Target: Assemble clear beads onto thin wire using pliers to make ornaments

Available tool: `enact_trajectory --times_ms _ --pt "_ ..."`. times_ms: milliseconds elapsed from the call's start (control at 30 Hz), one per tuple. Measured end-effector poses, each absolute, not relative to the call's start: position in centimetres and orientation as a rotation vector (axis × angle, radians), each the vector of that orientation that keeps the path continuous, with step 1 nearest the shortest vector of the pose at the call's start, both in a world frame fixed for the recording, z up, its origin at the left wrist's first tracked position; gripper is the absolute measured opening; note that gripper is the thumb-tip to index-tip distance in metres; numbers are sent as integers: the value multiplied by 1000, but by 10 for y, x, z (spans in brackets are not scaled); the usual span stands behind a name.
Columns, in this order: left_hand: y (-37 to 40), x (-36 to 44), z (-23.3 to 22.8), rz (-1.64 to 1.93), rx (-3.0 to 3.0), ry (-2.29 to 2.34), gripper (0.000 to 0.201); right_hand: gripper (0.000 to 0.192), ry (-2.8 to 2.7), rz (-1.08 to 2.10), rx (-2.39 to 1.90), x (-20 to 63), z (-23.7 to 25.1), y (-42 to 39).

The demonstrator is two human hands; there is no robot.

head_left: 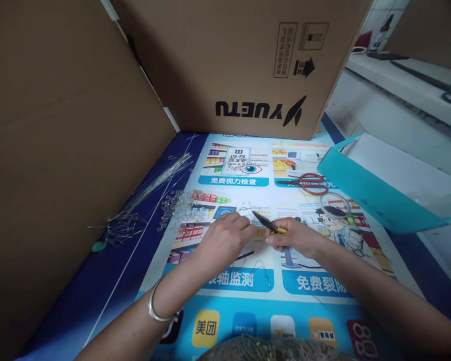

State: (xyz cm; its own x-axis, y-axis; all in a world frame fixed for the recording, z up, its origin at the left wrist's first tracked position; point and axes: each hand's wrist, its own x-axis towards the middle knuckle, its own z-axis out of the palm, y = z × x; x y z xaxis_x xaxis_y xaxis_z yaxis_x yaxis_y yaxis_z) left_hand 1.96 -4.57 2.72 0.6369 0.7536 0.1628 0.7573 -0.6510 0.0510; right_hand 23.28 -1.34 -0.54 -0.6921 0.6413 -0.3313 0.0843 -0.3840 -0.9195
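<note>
My right hand (pixel 295 234) is closed around the yellow handles of a pair of pliers (pixel 263 219), whose dark jaws point up and left. Close beside the jaw tips, my left hand (pixel 229 233) has its fingers pinched together on thin wire (pixel 247 205) that loops out past the fingertips. How far the jaws are parted is too small to tell. To the left of my left hand lies a spread of clear beads (pixel 178 208). Loose bent wire (pixel 265 276) rests on the printed sheet (pixel 255 297) below my hands.
Red-handled scissors (pixel 313 183) and a coil of pale wire (pixel 335 204) lie at the right. A teal box (pixel 383 190) stands behind them. Wire bundles (pixel 158 180) lie at the left, beside tall cardboard walls (pixel 225 60).
</note>
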Motion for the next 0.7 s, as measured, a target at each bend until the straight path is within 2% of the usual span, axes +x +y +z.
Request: enact_trajectory --times_ms 167,367,467,567,700 --pt "-49 18 22 -582 -2993 -1621 21 24 -1397 2146 -953 231 -7 -17" --pt "-53 20 12 -1266 -3099 -2305 9 25 -1336 2125 -883 226 -1 -23" --pt "-54 24 6 -1712 -3047 -2628 10 25 -1317 2101 -890 224 0 -24" --pt "-53 29 3 -2137 -2888 -2768 15 23 -1296 2089 -889 221 -4 -25" --pt "-53 33 3 -2328 -2729 -2827 18 24 -1245 2053 -925 217 -9 -28"
